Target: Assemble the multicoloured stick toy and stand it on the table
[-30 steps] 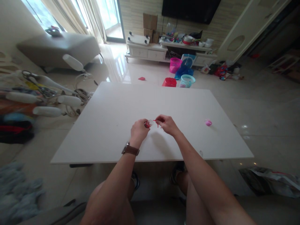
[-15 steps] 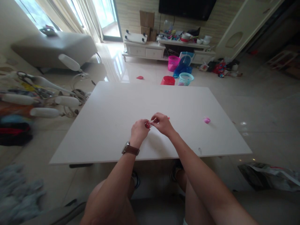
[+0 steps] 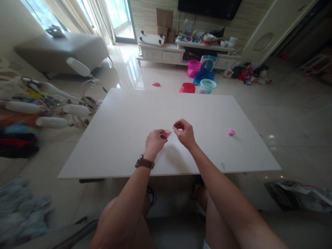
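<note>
My left hand [image 3: 155,141], with a brown-strapped watch [image 3: 144,162] at its wrist, is closed around a small red item with clear, see-through wrapping [image 3: 166,134]. Its exact kind is too small to make out. A short way to the right, my right hand [image 3: 184,133] has thumb and fingertips pinched together, apart from the red item. Something tiny and whitish or red shows at its fingers, too small to name. Both hands are above the white table [image 3: 124,114]. Farther right on the tabletop lies a small pink-purple object [image 3: 231,132].
A small clear scrap [image 3: 222,166] lies near the table's front edge. Beyond the table stand a red bucket [image 3: 187,87], a light blue basket [image 3: 207,85] and a pink basket [image 3: 193,68]. A lamp with several white shades [image 3: 77,67] stands at the left.
My right hand has pulled away from the left, up and to the right, leaving a gap between them. The red item in my left hand now shows more.
</note>
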`<state>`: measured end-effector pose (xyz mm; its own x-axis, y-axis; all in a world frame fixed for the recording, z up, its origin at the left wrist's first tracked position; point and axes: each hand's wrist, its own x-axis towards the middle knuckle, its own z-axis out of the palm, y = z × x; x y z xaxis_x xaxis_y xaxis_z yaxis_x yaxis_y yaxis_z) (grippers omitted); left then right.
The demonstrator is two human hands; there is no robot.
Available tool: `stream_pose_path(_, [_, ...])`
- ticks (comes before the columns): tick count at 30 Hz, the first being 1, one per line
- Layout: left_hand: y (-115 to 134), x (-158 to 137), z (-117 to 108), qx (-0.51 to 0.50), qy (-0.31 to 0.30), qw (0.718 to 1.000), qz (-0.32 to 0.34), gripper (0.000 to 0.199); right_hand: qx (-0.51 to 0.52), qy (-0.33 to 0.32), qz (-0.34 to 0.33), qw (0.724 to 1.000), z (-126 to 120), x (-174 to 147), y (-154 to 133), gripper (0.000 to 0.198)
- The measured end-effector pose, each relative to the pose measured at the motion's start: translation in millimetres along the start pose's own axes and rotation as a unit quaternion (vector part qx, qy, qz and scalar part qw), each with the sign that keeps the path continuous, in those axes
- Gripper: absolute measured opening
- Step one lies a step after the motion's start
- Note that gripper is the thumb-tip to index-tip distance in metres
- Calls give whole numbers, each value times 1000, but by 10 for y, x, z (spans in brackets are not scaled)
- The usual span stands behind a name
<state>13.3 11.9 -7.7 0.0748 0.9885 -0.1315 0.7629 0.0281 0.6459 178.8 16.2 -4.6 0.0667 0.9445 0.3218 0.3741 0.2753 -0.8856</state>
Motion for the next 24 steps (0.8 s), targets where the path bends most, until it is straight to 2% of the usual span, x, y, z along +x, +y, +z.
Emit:
stream_pose_path(4, [1, -6, -2, 3, 5, 1000, -3, 40, -35, -42, 61, 997, -19, 0, 88, 6])
stream_pose_path(6, [14, -14, -2, 7, 5, 1000, -2, 39, -38, -68, 69, 995, -9, -11, 120, 6])
stream_pose_path(11, [46, -32, 26, 11, -1, 1000, 11, 36, -40, -91, 43, 994, 25, -23, 95, 6])
stream_pose_path(15, [50, -29, 39, 1, -9, 1000, 9, 36, -114, -111, -15, 987, 15, -34, 31, 12])
stream_pose_path(19, [61, -29, 21, 9, 5, 1000, -5, 33, -180, -178, -58, 966, 0, -64, 1, 11])
stream_pose_path(24, [83, -54, -2, 33, 26, 999, 1, 26, -202, -249, -53, 946, 16, -103, -28, 14])
